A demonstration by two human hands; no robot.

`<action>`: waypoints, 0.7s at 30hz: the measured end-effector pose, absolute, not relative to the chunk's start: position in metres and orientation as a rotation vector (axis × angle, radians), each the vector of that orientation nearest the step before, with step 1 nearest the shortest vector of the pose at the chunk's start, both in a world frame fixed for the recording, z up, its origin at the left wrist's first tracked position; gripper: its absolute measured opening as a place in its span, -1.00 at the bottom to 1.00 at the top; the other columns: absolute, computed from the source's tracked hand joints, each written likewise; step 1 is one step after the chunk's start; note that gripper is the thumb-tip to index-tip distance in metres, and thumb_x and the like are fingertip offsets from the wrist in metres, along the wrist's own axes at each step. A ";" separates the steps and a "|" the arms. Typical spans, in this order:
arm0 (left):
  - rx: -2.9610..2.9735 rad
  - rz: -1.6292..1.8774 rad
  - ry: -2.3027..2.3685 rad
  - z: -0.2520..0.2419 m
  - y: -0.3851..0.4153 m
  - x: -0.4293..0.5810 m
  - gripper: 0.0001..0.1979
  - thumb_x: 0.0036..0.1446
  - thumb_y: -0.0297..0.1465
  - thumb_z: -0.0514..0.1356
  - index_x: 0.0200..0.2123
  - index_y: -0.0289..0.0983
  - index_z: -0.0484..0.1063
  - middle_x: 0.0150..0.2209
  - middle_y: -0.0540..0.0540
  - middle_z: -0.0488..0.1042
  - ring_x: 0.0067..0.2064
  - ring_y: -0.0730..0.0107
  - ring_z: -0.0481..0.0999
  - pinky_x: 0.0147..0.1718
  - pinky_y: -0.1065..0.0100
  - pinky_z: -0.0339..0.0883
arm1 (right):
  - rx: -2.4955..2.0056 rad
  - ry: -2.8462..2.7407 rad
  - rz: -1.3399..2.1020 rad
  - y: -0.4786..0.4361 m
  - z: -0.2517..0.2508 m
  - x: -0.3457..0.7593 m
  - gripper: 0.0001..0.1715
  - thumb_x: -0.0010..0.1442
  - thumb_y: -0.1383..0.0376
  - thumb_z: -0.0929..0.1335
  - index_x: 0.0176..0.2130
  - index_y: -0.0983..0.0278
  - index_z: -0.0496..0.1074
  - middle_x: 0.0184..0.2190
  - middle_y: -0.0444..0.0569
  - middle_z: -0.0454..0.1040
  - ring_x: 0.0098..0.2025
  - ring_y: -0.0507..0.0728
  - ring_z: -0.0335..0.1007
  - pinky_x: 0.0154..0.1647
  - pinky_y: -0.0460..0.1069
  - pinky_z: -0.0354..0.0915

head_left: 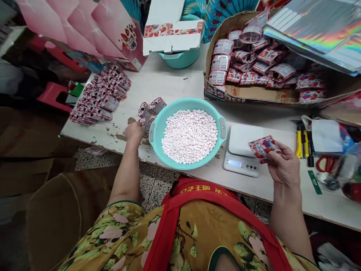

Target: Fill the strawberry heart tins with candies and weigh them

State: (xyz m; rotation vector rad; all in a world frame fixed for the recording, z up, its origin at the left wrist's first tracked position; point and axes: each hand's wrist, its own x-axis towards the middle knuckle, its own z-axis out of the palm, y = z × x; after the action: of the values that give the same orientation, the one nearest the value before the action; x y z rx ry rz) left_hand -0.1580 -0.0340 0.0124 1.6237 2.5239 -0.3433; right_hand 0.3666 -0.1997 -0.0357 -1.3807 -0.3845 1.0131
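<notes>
My right hand pinches a flat red and pink packet over the right edge of a white digital scale. On the left, my left hand has its fingers closed on one of a few small printed tins, just left of the basin. Two more such tins stand behind it. A turquoise basin full of small pale pink candies sits between my hands, at the table's front edge. The scale's display is lit.
Many stacked tins stand at the table's left. An open carton of filled packets is at the back right, under silvery sheets. Behind the basin is a turquoise tub with a white box on it. Yellow cutters lie far right.
</notes>
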 end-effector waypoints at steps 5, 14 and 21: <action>1.638 0.269 2.565 0.017 -0.035 -0.140 -0.53 0.40 -0.16 0.02 0.06 -0.35 0.53 -0.04 -0.30 0.60 -0.04 0.01 0.51 -0.12 0.13 0.25 | -1.269 -0.602 1.113 -0.179 -0.018 0.328 -0.38 -0.22 0.22 0.62 -0.12 0.14 0.49 -0.10 -0.03 0.59 -0.11 0.20 0.61 -0.11 0.18 0.60; 1.990 -0.017 1.732 -0.018 -0.066 -0.021 -0.44 0.32 -0.10 0.12 0.19 -0.39 0.44 0.21 -0.47 0.45 0.28 -0.20 0.34 0.22 -0.01 0.18 | -1.318 -0.833 1.317 -0.153 0.007 0.271 -0.23 -0.20 0.10 0.65 0.00 0.18 0.49 -0.02 0.03 0.62 -0.04 0.26 0.62 -0.04 0.16 0.59; 1.585 0.301 1.618 -0.033 -0.070 0.026 -0.31 0.12 0.15 0.23 0.07 -0.28 0.46 0.12 -0.42 0.53 0.15 -0.21 0.50 0.03 0.00 0.38 | -1.313 -1.033 1.273 -0.123 0.020 0.253 -0.32 -0.12 0.04 0.60 -0.04 0.18 0.45 -0.04 0.01 0.61 -0.10 0.23 0.61 -0.25 0.06 0.57</action>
State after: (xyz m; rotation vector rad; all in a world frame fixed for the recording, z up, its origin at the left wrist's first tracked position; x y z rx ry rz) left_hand 0.0263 -0.0701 -0.0334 1.5854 1.6182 0.3012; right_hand 0.2529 -0.1229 0.0196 -1.3126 -1.0334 1.2729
